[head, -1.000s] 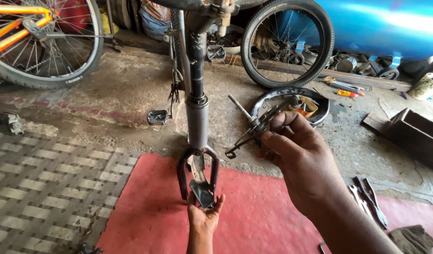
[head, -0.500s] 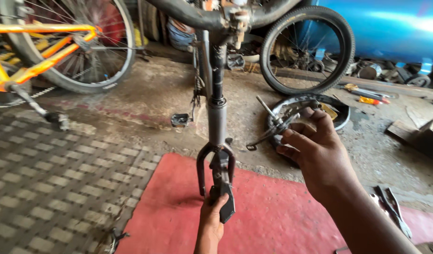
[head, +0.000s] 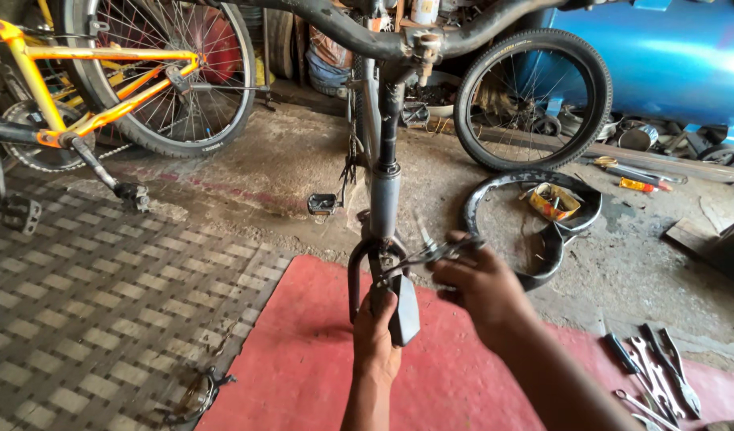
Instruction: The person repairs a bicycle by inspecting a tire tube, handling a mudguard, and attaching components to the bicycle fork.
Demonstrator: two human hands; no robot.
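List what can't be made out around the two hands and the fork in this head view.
- Left hand: its palm and fingers are hidden behind the dark block at the fork.
- Right hand: its own fingers cover its grip on the metal part, which is too thin and blurred to identify.
- Handlebar: cut off by the top edge.
- Tools on the red mat: small, cut off at the bottom edge.

You are looking at soft, even daylight with no hard shadows. The brightest spot is the glare on the far-right blue metal tank (head: 670, 64), where the sheen washes nearly white. Your right hand (head: 478, 287) is slightly motion-blurred; the near red floor mat (head: 303, 351) stays fairly sharp. Straight lines bow towards the left and right edges.
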